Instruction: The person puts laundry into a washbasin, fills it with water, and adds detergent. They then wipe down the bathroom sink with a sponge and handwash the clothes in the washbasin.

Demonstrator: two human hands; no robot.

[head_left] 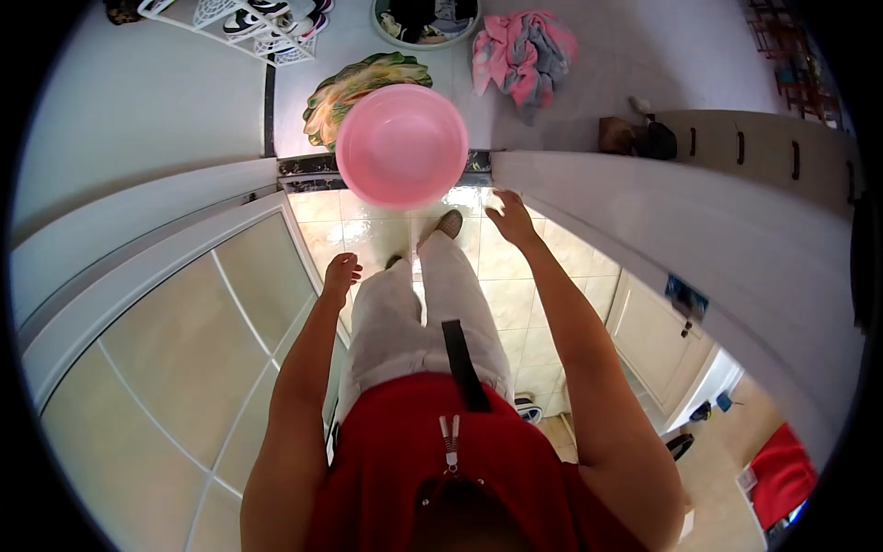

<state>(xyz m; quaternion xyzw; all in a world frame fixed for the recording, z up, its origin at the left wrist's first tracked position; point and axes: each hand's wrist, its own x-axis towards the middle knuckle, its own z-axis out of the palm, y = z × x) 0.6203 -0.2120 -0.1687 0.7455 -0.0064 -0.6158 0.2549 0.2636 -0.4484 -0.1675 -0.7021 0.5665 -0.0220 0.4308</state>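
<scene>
A pink plastic basin (402, 147) sits in the doorway ahead of my feet, over the dark threshold and part of a leaf-patterned mat (354, 87). Its inside shows nothing but pink plastic. My right hand (513, 221) is stretched forward near the right door frame, with fingers apart and nothing in them. Lower and to the left hangs my left hand (343, 274), its fingers loosely bent and empty, close to the glazed door (189, 340). Neither hand touches the basin.
Beyond the doorway lie a pink and grey cloth bundle (524, 57) and a tub of clothes (426, 41). A white shoe rack (221, 28) stands at the far left. Drawers (763, 152) line the right side. The tiled floor (506, 262) looks wet and shiny.
</scene>
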